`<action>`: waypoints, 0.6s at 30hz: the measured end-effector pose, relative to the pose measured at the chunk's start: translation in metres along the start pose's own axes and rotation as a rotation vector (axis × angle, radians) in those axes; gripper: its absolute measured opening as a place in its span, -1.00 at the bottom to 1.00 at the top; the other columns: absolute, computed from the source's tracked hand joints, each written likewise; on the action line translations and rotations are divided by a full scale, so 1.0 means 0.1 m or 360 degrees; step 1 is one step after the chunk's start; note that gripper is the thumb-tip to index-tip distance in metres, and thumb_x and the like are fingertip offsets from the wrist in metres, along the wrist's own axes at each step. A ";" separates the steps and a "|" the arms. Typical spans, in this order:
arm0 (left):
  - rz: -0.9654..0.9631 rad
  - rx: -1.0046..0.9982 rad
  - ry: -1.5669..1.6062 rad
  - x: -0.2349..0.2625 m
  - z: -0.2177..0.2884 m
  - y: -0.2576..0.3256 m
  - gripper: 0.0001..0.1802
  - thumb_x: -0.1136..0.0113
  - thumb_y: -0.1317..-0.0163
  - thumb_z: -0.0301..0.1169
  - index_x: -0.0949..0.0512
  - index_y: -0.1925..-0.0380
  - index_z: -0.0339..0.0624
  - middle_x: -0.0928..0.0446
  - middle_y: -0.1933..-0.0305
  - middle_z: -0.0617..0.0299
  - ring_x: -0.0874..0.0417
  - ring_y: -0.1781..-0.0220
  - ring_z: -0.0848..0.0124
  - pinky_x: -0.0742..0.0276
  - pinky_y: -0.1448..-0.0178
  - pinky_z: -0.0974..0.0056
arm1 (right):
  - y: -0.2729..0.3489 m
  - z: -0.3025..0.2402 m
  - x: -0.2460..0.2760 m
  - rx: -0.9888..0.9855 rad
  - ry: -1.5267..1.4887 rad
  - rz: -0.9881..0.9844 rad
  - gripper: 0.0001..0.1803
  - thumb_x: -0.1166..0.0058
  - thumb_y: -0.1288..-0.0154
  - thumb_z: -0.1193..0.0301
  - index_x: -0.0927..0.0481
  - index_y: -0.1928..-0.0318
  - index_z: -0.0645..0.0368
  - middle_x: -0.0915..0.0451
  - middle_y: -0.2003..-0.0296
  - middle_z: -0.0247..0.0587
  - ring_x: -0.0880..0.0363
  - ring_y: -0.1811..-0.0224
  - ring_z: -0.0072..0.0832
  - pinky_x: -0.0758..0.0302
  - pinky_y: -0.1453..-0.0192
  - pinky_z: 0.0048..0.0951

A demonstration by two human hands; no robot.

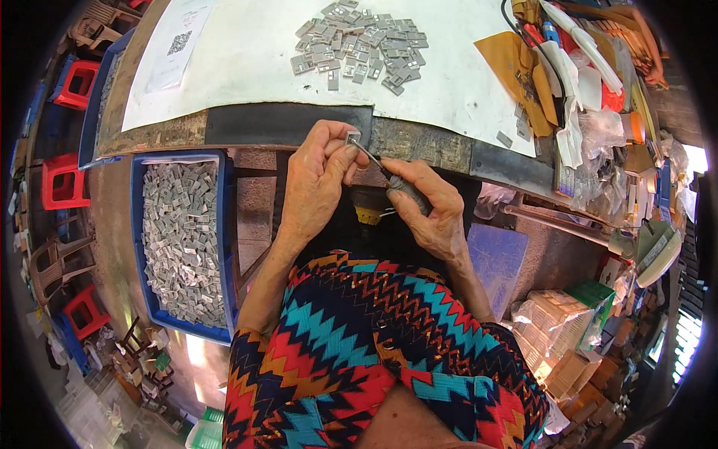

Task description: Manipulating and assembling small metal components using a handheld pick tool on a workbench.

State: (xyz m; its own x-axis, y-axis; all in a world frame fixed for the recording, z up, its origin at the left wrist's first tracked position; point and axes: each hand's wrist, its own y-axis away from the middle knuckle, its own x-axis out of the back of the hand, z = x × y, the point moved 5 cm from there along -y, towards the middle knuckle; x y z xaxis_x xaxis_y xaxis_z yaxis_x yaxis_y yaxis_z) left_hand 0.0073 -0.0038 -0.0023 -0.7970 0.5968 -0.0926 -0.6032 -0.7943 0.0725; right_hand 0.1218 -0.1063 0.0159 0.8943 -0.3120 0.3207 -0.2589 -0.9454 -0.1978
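Close to the table's front edge, my left hand pinches a small grey rectangular piece between thumb and fingers. My right hand is wrapped round the dark grey handle of a hand tool with a thin metal shaft. The shaft slants up and left, and its tip meets the piece or lies right beside it; the fingers partly hide the contact. Beyond my hands, a loose pile of similar grey pieces lies on a white sheet covering the table.
To the left, a blue bin holds a heap of grey pieces. A printed paper lies at the table's left. Brown paper, plastic bags and a few grey pieces crowd the right end. Red stools stand farther left.
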 end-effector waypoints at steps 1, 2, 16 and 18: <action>-0.0014 0.0021 0.0034 -0.01 -0.01 0.00 -0.86 0.08 -0.26 -0.56 -0.35 0.19 -0.35 -0.51 0.47 0.23 -0.31 0.55 0.67 -0.27 0.46 0.56 | 0.00 0.01 0.00 0.0002 0.0000 -0.0001 -0.64 -0.05 -0.07 0.62 -0.50 0.05 0.31 -0.52 0.28 -0.17 -0.47 0.26 -0.50 -0.37 0.13 -0.56; -0.0027 0.0042 0.0067 -0.01 -0.01 0.01 -0.86 0.08 -0.26 -0.56 -0.35 0.19 -0.36 -0.51 0.47 0.22 -0.31 0.55 0.67 -0.26 0.47 0.56 | 0.00 0.01 0.01 0.0049 0.0021 0.0001 -0.63 -0.05 -0.05 0.63 -0.49 0.05 0.30 -0.52 0.30 -0.14 -0.49 0.29 -0.44 -0.39 0.18 -0.53; -0.0015 -0.0126 -0.0390 -0.01 0.06 0.03 -0.89 0.07 -0.24 -0.57 -0.35 0.23 -0.33 -0.52 0.49 0.16 -0.46 0.54 0.52 -0.35 0.47 0.44 | 0.02 -0.01 0.00 0.0106 0.0112 0.0008 -0.60 -0.09 0.00 0.67 -0.50 0.06 0.29 -0.55 0.27 -0.05 -0.55 0.26 -0.30 -0.46 0.19 -0.46; 0.0016 -0.0203 -0.0543 -0.02 0.09 0.03 -0.90 0.07 -0.24 -0.57 -0.35 0.24 -0.32 -0.52 0.50 0.11 -0.53 0.53 0.41 -0.38 0.46 0.38 | 0.02 -0.02 -0.01 0.0136 0.0118 0.0043 -0.61 -0.05 -0.01 0.66 -0.50 0.05 0.30 -0.52 0.32 -0.12 -0.49 0.30 -0.45 -0.39 0.20 -0.55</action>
State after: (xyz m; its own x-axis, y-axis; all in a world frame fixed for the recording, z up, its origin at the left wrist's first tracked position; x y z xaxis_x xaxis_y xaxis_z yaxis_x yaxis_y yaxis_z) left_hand 0.0067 -0.0062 0.0066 -0.7803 0.5752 0.2456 -0.6036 -0.7954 -0.0550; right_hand 0.1197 -0.1078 0.0172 0.8572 -0.3463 0.3811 -0.2477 -0.9262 -0.2843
